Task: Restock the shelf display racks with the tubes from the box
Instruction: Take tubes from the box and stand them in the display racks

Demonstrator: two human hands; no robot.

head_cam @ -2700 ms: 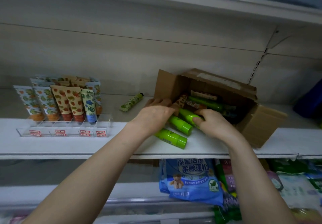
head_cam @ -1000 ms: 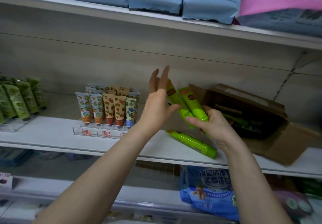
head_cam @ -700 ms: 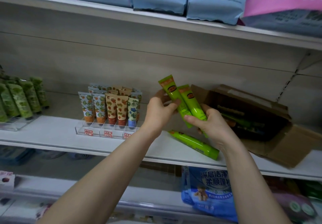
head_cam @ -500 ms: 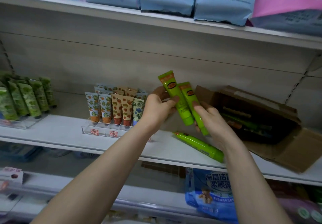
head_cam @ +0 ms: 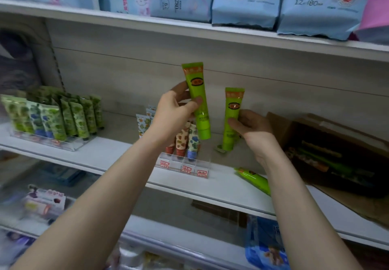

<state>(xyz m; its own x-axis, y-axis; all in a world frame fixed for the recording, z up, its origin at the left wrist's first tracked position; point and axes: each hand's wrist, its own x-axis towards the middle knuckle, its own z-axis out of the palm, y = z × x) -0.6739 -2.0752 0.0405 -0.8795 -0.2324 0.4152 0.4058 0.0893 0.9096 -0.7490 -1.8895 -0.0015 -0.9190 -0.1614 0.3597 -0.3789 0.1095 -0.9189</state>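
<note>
**Q:** Where are the tubes?

**A:** Two lime-green tubes are held upright, caps down. The first tube [head_cam: 196, 99] is at 12 o'clock from the clear display rack [head_cam: 185, 163]. The second tube [head_cam: 231, 120] is at its 4 o'clock, apart from it. A third tube [head_cam: 253, 179] lies flat on the white shelf [head_cam: 117, 156], at 6 o'clock from the right hand [head_cam: 250, 128].

**Q:** What are the hands doing?

**A:** The left hand [head_cam: 174, 112] has thumb and fingers curled round the first tube at mid-body. The right hand pinches the second tube at mid-body.

**Q:** What is around them?

**A:** The cardboard box [head_cam: 280, 126] lies on its side at 3 o'clock from the right hand, open, with more tubes [head_cam: 324, 160] inside. The display rack holds patterned tubes [head_cam: 192, 141]. A second rack [head_cam: 63, 144] of green-leaf tubes [head_cam: 52, 120] sits at 9 o'clock on the same shelf. Blue packs [head_cam: 244, 2] line the upper shelf [head_cam: 126, 20] at 12 o'clock.
</note>
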